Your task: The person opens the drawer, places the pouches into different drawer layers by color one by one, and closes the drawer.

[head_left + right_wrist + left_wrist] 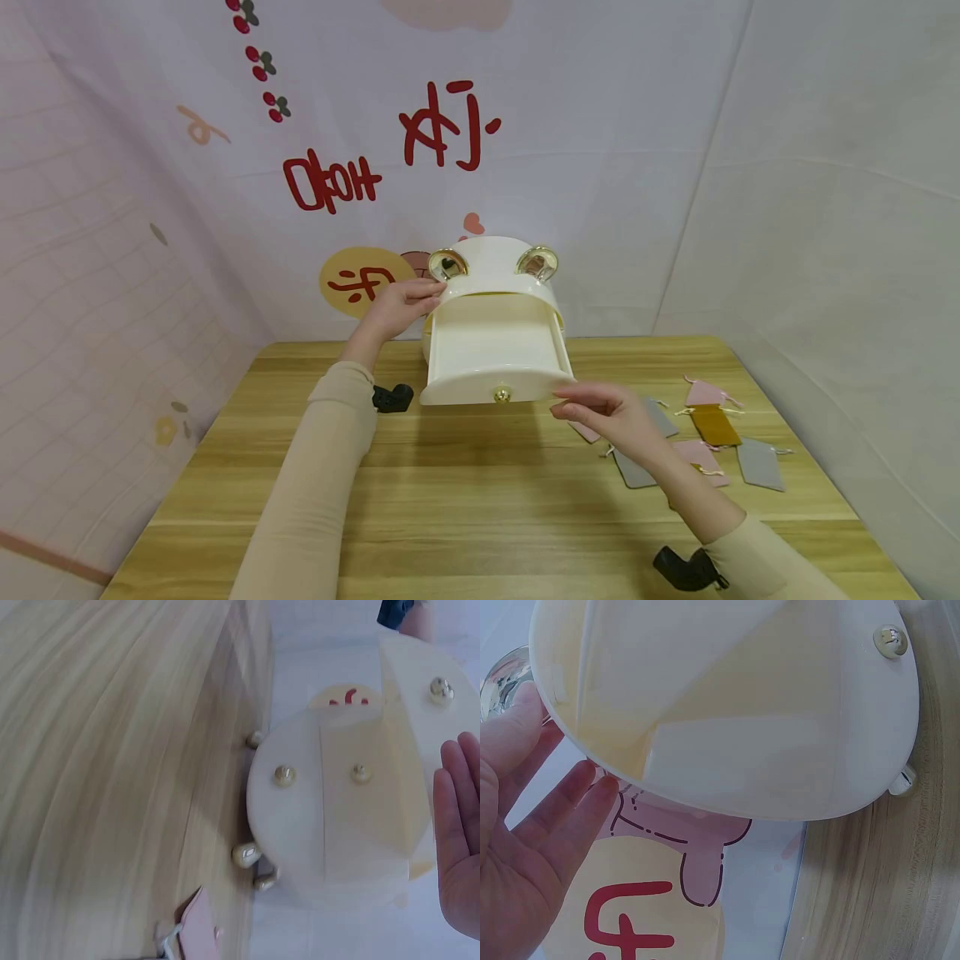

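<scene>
A cream-white rounded cabinet [489, 258] stands at the back of the table, with two shiny gold ear-like pieces on top. Its upper drawer [498, 333] is pulled far out, and nothing shows inside. A gold knob [502, 394] sits on the drawer front. My left hand [401, 308] steadies the cabinet's upper left side below one gold ear, fingers extended along the edge in the left wrist view. At the drawer front's right corner is my right hand [611, 417]; its fingers look straight in the right wrist view [459, 832]. Lower drawer knobs [284, 775] and gold feet [246, 855] show there too.
Several small drawstring pouches lie on the table's right side: pink, grey and a mustard one [715, 425]. A printed cloth [585, 167] hangs right behind the table, and more cloth closes off both sides. Black devices [686, 571] are strapped to the wrists.
</scene>
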Demonstrator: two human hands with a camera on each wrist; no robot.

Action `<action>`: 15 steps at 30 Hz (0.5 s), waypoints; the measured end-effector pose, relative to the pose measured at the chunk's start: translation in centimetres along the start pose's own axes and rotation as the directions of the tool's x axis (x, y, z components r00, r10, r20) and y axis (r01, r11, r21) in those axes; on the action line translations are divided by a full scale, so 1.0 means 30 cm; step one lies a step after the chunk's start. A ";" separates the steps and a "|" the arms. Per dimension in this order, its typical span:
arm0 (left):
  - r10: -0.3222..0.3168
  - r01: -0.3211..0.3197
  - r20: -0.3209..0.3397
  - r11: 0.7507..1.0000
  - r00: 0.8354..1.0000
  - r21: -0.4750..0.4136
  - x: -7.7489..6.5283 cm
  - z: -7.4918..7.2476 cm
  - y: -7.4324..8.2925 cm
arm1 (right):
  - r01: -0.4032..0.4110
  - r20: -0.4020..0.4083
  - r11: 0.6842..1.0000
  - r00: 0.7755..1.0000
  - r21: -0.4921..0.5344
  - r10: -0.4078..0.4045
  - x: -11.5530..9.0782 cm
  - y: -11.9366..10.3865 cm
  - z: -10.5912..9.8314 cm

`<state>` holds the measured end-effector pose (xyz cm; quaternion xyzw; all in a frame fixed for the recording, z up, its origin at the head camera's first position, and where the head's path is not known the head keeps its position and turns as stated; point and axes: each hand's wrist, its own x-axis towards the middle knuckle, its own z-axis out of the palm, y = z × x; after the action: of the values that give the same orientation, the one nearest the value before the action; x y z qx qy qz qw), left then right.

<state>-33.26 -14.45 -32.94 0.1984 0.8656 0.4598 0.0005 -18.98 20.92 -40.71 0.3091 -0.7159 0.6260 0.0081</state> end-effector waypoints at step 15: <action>-0.012 0.013 0.007 1.000 1.000 -0.027 0.000 0.001 0.002 | -0.228 -0.122 0.955 0.971 -0.192 0.207 -0.150 0.073 -0.190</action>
<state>-33.23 -14.39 -32.92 0.1946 0.8606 0.4706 0.0092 -18.47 28.07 -43.22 0.1941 -0.8048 0.5608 0.0068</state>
